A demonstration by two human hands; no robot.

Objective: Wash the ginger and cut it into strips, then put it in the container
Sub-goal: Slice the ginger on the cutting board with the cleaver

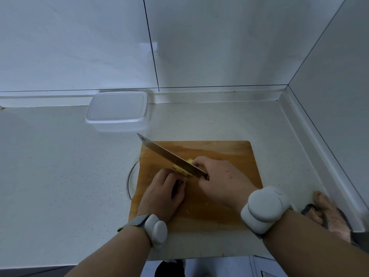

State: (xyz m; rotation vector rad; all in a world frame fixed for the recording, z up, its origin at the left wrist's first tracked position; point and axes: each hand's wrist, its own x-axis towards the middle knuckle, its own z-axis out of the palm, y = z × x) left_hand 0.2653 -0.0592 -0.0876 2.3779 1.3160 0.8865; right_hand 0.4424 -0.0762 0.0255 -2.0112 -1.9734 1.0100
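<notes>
Ginger (pixel 180 169): pale yellow. Cutting board (pixel 219 156): warm orange-brown wood, faint grain, a few yellow flecks. Knife (pixel 169 155): grey steel blade, dull sheen. Container (pixel 117 110): clear, colourless plastic, frosted white at the rim. Tabletop (pixel 60 166): off-white, finely speckled. Wall tiles (pixel 79 47): glossy white with thin dark joints. Wrist devices (pixel 263 208): light grey, plain. Cloth (pixel 331 214) at right edge: pinkish with dark grey patches.

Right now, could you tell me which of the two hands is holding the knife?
The right hand grips the knife by its handle; the left hand only steadies the ginger on the cutting board.
</notes>
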